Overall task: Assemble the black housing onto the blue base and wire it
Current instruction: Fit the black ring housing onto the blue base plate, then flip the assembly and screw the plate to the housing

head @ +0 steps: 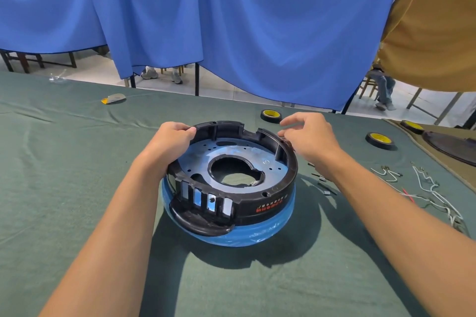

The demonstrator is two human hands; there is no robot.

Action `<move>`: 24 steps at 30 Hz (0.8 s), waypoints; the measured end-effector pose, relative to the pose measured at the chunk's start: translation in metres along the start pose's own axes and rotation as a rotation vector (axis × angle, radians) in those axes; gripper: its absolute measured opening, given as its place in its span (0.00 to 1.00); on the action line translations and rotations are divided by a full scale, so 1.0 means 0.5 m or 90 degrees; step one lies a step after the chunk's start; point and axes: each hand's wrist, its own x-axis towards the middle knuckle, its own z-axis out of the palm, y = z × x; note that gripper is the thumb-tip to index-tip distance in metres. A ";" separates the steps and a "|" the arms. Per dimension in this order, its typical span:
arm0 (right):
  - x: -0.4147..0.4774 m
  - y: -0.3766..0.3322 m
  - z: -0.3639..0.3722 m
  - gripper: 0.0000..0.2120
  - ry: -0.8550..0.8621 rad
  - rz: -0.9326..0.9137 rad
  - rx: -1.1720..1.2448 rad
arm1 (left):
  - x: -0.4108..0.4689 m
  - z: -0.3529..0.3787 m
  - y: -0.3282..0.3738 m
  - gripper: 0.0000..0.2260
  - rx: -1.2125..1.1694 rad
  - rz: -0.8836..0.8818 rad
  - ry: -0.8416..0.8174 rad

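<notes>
The green tabletop (77,188) carries the blue base (257,234), and the black housing (260,201) sits on top of this base. The left hand (170,141) grips the far left rim of the housing, its fingers curled over the edge. The right hand (311,136) is at the far right rim with bent fingers; I cannot tell if they hold it. Behind the housing lies a tape roll (271,116); to its right lie white wires (432,188) and small screws (319,177).
</notes>
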 end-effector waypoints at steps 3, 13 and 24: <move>-0.009 0.027 -0.032 0.09 0.002 0.011 0.020 | -0.003 -0.003 0.001 0.13 0.046 0.023 0.003; -0.071 0.145 -0.119 0.07 -0.233 -0.077 -0.302 | -0.087 0.080 0.145 0.16 0.288 0.210 0.006; -0.073 0.152 -0.099 0.10 -0.235 -0.146 -0.402 | -0.135 0.232 0.128 0.23 0.453 0.253 -0.102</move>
